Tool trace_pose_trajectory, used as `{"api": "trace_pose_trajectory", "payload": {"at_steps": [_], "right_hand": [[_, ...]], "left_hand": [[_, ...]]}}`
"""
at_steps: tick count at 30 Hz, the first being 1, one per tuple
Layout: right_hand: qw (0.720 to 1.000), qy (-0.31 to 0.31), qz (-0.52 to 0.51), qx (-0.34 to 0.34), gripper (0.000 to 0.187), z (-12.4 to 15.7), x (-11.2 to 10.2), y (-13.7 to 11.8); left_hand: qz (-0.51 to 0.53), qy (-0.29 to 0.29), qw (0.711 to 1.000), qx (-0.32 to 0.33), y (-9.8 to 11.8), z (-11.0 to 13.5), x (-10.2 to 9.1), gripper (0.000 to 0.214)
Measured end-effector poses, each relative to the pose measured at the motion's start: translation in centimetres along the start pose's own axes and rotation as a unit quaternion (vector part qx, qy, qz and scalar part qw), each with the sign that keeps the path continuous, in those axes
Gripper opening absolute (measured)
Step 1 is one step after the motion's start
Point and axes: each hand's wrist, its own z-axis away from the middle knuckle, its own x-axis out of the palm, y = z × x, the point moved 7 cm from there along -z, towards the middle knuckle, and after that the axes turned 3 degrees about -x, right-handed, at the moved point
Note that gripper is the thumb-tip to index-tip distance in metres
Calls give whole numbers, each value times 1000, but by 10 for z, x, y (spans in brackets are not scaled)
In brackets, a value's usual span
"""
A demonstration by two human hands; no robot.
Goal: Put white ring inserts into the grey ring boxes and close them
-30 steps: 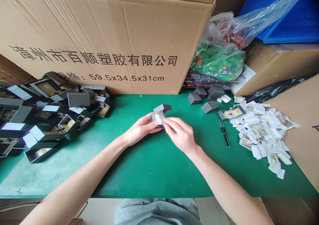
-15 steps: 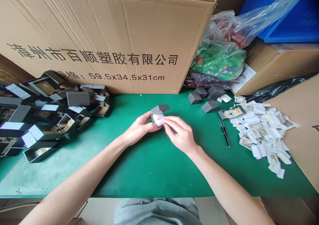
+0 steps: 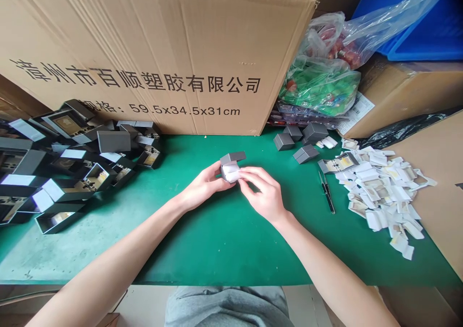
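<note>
My left hand holds a small grey hinged box from below, its lid standing open. A white padded insert fills the box opening. The fingertips of my right hand press against the insert's right side. Both hands are over the middle of a green work mat. The lower part of the box is hidden by my fingers.
Open dark boxes lie heaped at the left. Grey boxes, black-handled tweezers and a pile of white card pieces lie at the right. A large cardboard carton stands behind the mat.
The white insert now sits deeper in the box, and the lid stands lower over it. My right fingers have stayed against the insert. The view has shifted slightly.
</note>
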Motion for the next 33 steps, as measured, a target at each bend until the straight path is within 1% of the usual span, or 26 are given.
{"api": "trace_pose_trajectory", "payload": {"at_steps": [5, 13, 17, 23, 29, 33], "right_hand": [[1000, 11, -6, -27, 27, -1, -2, -3], [1000, 11, -5, -12, 27, -2, -2, -1], [1000, 16, -7, -1, 24, -2, -3, 1], [1000, 20, 13, -4, 24, 1, -3, 2], [999, 17, 42, -23, 24, 1, -4, -1], [998, 20, 40, -38, 24, 1, -3, -4]], "left_hand": [[-31, -8, 999, 9, 0, 0, 0, 60], [-58, -1, 998, 16, -1, 0, -1, 62], [-51, 5, 999, 18, 1, 0, 0, 63], [6, -6, 1000, 1, 0, 2, 2, 60], [-9, -18, 1000, 5, 0, 1, 3, 67], [-11, -11, 1000, 5, 1, 2, 3, 66]]}}
